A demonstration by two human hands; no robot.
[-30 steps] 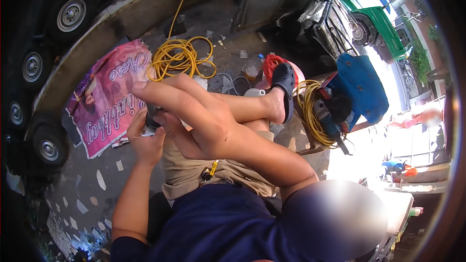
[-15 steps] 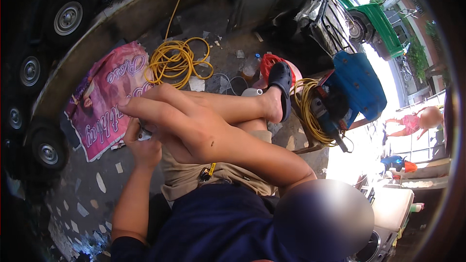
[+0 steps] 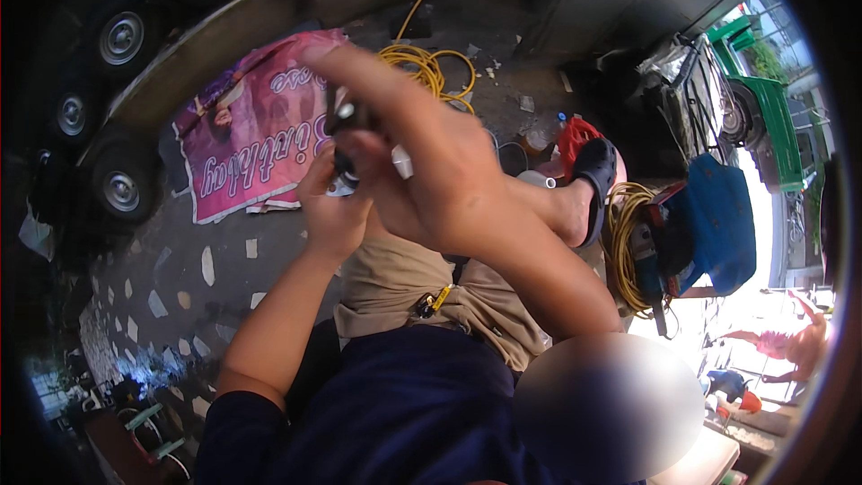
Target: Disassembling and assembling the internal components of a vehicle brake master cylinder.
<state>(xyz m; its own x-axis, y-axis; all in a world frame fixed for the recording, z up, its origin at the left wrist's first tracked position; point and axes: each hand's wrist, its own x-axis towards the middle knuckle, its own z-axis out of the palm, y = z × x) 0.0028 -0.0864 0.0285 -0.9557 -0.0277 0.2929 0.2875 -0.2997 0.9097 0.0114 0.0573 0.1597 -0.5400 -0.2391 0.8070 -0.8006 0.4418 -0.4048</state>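
Observation:
My right hand (image 3: pixel 449 171) is raised close to the camera, its index finger stretched out to the left and blurred. A small dark object with shiny parts (image 3: pixel 346 117) sits between its fingers; its kind is unclear. A pale, silvery piece (image 3: pixel 401 162) shows against that palm. Just below and left, my left hand (image 3: pixel 334 216) is closed, thumb and fingers pinching a dark and silvery part (image 3: pixel 343 181) that I cannot make out. The two hands are close together above my lap, and the right one partly hides what lies between them.
A pink printed banner (image 3: pixel 260 139) lies on the floor, with a coiled yellow hose (image 3: pixel 426 72) beyond. At right are a blue case (image 3: pixel 709 229), a yellow cable coil (image 3: pixel 628 251) and a red bag (image 3: pixel 577 136). Vehicle wheels (image 3: pixel 121 190) line the left; a person (image 3: pixel 790 341) is far right.
My right hand has risen nearer the camera, and the dark object between its fingers now shows. My left hand has moved up and right in the picture. The whole view has shifted.

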